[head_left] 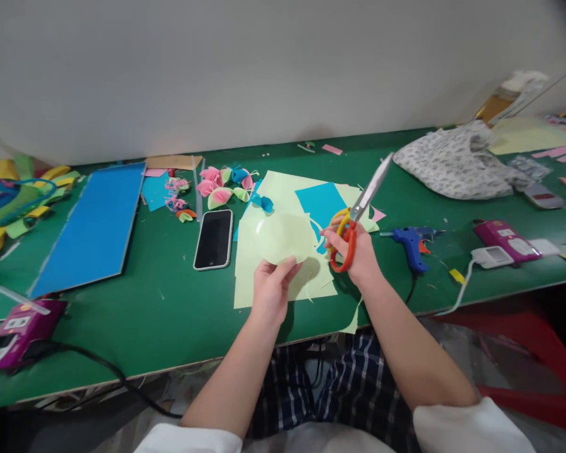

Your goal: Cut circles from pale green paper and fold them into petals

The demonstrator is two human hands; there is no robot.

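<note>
A pale green rounded paper piece [287,238] is pinched at its lower edge between the thumb and fingers of my left hand [272,290]. My right hand [358,251] has its fingers at the handles of the scissors [370,192], one yellow and one red; the blades point up and away, looking closed. Beneath both hands lie larger pale green sheets [249,286] and a blue paper sheet [321,202]. A thin curled paper strip hangs near my right fingers. The paper piece and the scissors are apart.
Left of the sheets lie a phone [214,240], pink and green paper petals [217,185] and a blue board [94,229]. To the right are a blue glue gun [411,245], a patterned cloth [457,162] and a magenta power strip [507,240]. Another power strip [21,330] sits far left.
</note>
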